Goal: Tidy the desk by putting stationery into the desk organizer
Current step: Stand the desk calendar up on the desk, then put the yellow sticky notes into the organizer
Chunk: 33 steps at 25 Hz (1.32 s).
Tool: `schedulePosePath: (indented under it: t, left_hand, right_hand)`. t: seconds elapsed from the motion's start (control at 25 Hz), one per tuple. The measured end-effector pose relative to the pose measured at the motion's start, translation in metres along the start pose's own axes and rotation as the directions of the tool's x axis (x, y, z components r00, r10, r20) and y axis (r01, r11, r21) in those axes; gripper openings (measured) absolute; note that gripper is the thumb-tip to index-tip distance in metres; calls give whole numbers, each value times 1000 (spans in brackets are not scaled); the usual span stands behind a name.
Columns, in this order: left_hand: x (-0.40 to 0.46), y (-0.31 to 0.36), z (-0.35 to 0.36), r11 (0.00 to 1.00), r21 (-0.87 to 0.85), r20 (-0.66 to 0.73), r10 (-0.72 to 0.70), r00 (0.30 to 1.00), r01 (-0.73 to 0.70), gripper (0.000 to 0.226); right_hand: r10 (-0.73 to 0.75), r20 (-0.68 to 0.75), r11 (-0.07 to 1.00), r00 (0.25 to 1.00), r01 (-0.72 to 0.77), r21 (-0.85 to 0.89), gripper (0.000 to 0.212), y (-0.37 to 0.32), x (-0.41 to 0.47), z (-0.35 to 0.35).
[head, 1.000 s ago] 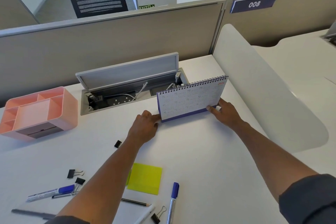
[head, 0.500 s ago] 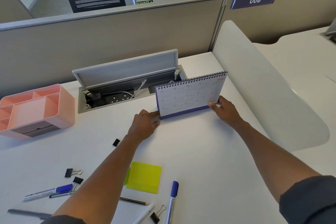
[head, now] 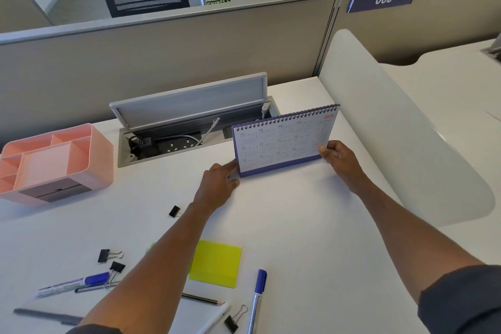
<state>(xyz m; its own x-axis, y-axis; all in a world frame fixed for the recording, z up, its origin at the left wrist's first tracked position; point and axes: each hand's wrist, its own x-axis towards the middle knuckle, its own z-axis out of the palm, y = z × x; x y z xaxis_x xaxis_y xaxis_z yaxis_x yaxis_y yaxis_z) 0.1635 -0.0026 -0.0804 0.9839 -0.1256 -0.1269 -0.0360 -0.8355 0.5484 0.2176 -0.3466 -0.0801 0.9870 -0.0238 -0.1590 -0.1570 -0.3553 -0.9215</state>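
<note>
- organizer (head: 92, 160): pink, far left of desk (head: 298, 225), compartments open to top
- clips (head: 109, 255), markers (head: 73, 283), pencil (head: 200, 299) scattered front-left; sticky pad (head: 217, 263) just right of my L forearm, blue pen (head: 257, 298) right of that
- L hand (head: 219, 184): fingers curled at calendar's lower-left corner, touching its edge; can't tell if it's a real grip
- calendar (head: 282, 141): upright on desk, in front of open cable tray (head: 189, 127)
- R hand (head: 339, 160): pinching calendar's right edge, thumb on front face

Head-worn view, forward-down, close over desk (head: 284, 225)
</note>
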Motion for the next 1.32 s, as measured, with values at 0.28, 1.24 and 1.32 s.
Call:
schedulePosePath:
  t: [0.28,1.24,1.32]
  left_hand:
    - [-7,1,-10,996,-82,7,-31,999,32,73]
    - [-179,-2,-31,954,299,153,-80,985,31,64]
    - [-185,5,-27,918,395,167,-39,985,-30,69]
  right_hand:
    - [38,-120,995,992,-26,96,72,-1,-12,3]
    - [11,53,897,999,13,-443,44,-33,-163,103]
    - [4,128,870,992,60,-490,46,-36,-170,113]
